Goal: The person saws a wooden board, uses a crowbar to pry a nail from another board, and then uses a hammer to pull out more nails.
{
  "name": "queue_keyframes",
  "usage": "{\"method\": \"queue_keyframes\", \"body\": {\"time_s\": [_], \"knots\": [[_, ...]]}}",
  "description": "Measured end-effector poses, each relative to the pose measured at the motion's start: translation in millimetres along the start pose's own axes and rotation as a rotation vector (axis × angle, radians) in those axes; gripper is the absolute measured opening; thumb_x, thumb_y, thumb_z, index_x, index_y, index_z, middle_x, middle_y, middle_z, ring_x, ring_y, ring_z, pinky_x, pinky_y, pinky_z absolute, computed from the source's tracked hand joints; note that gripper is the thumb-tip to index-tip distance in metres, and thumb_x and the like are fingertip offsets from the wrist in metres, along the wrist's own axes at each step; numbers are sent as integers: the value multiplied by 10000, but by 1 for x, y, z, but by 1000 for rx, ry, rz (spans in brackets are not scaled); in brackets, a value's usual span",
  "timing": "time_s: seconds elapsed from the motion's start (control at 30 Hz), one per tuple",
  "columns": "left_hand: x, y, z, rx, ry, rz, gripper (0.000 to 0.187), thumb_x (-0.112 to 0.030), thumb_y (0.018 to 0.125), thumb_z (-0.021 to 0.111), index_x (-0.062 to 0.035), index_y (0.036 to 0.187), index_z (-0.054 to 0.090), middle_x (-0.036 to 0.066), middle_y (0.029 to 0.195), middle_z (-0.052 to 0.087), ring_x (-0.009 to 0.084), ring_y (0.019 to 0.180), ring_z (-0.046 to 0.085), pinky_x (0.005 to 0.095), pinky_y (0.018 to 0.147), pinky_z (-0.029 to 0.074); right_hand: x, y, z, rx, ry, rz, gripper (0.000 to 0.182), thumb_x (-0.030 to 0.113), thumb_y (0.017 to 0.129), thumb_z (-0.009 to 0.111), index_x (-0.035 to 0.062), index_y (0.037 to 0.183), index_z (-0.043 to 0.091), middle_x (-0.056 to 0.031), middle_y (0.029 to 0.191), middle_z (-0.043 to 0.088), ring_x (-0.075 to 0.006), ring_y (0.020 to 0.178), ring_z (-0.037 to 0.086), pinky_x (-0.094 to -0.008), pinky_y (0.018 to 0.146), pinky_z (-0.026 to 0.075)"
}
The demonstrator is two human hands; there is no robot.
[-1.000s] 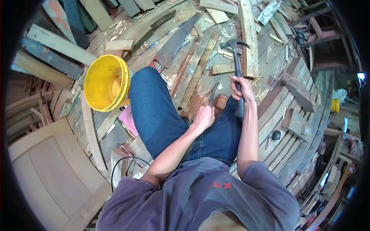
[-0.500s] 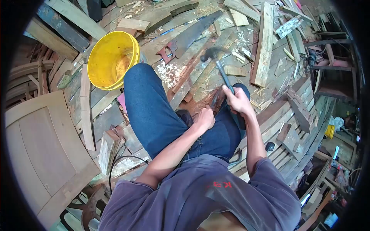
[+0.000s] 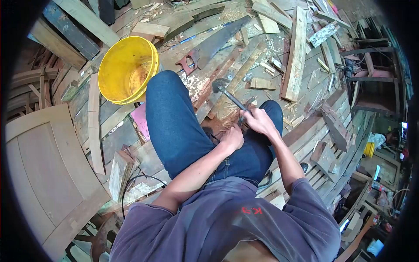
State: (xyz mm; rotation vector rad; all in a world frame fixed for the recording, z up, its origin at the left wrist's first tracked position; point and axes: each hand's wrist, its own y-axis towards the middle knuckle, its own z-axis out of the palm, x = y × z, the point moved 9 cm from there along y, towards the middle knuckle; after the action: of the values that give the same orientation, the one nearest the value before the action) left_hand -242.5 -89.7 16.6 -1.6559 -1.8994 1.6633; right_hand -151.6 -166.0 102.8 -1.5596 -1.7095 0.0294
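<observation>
My right hand (image 3: 258,121) is wrapped round the handle of a hammer (image 3: 233,99), whose dark head points up and left over the wood between my knees. Just left of it, my left hand (image 3: 232,139) is closed near my lap. A thin dark object rises beside its fingers, too small to make out. Both hands are close together above my thigh in blue jeans (image 3: 170,118). Beyond the hammer head lie wood strips and shavings (image 3: 228,114).
A yellow bucket (image 3: 128,70) stands by my left knee. Behind it lies a handsaw (image 3: 214,50). Wooden planks (image 3: 296,54) and offcuts are scattered ahead and right. At the left is a wooden panel (image 3: 52,170); a black cable (image 3: 125,192) curves near my left elbow.
My right hand has moved left and down with the hammer, closer to my left hand. The hammer head has swung left and lower. My left hand has shifted only slightly.
</observation>
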Motion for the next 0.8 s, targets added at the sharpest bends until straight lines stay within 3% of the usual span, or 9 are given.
{"method": "queue_keyframes", "body": {"time_s": [0.07, 0.2, 0.3, 0.33, 0.43, 0.6, 0.7, 0.8], "knots": [[2, 5, 6, 3, -17, 20, 435, -70, 874, 483, 104, 1266, 414, 312, 1196, 605, 416, 1144, 599, 490, 973, 480, 7, -4, -15, -49, 36, -27, 659, 538, 922, 525, -89, 745, 624, -240, 556, 551, -382, 569, 620, -464, 567, 475], [-6, -3, 2, 1, -9, 12, 523, -90, 853, 512, 132, 1309, 382, 337, 1158, 610, 427, 1102, 617, 480, 944, 498, 7, 15, -39, -72, -68, -144, 622, 554, 846, 648, -37, 654, 638, -179, 470, 478, -290, 438, 496, -426, 493, 415], [-11, -9, 8, 61, -12, -11, 468, -70, 883, 484, 107, 1306, 389, 298, 1180, 621, 405, 1122, 615, 466, 957, 495, -6, 51, -34, 51, -114, -286, 581, 516, 859, 658, -35, 675, 653, -167, 487, 473, -256, 449, 458, -411, 493, 401], [-11, -11, 10, 57, -8, -7, 460, -70, 884, 484, 110, 1298, 392, 298, 1172, 624, 405, 1116, 618, 466, 954, 496, -17, 65, -26, 110, -192, -306, 538, 507, 868, 650, -13, 742, 701, -174, 511, 501, -257, 458, 480, -409, 502, 408], [-10, -10, 17, 45, 3, 10, 439, -72, 886, 485, 110, 1277, 401, 299, 1141, 635, 405, 1090, 631, 470, 936, 503, -31, 79, -12, 195, -141, -362, 576, 497, 879, 651, -35, 658, 622, -136, 462, 369, -208, 422, 367, -410, 446, 321], [-13, -10, 22, 55, -13, 27, 380, -74, 890, 481, 99, 1223, 420, 297, 1091, 652, 403, 1041, 652, 484, 886, 523, -51, 96, 10, 229, -207, -343, 316, 323, 813, 665, 12, 795, 722, -192, 526, 483, -241, 448, 472, -390, 473, 380], [-11, -8, 23, 58, -50, 3, 382, -75, 891, 478, 99, 1225, 416, 297, 1100, 650, 403, 1045, 651, 484, 886, 523, -70, 103, 17, 242, -122, -271, 296, 313, 821, 661, 25, 795, 726, -199, 558, 522, -231, 466, 497, -386, 481, 392], [-13, -11, 19, 57, -35, -3, 397, -71, 891, 474, 105, 1241, 410, 294, 1108, 649, 404, 1046, 650, 482, 888, 523, -84, 110, 18, 202, -152, -342, 257, 274, 820, 661, 29, 783, 729, -157, 517, 490, -186, 462, 472, -366, 472, 379]]}}
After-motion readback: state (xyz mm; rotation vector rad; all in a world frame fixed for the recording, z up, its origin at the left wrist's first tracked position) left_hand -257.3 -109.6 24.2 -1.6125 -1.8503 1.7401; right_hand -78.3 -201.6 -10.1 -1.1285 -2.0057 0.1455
